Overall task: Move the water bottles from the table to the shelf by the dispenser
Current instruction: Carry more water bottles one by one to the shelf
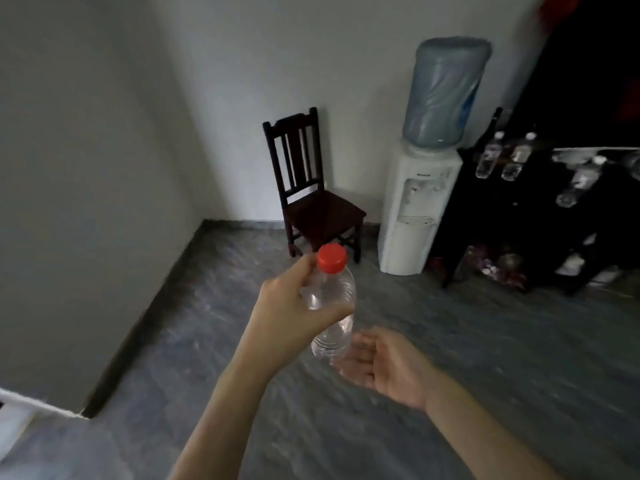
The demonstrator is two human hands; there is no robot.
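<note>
Dim corner by the water dispenser [420, 188]: left hand [292, 313] fingers curl round a red-capped bottle [330, 306]; right hand [381, 363], fingers relaxed, cups beneath; shelf [540, 216] bottles blurred.

Two bare forearms show in the near part of the view, both uncovered from the lower edge up to the wrists. No sleeve edge comes into view on either arm. The left hand [294, 306] and the right hand [384, 362] are bare too, with no glove. The wrists and the fingers that can be seen carry no watch, band or ring.
</note>
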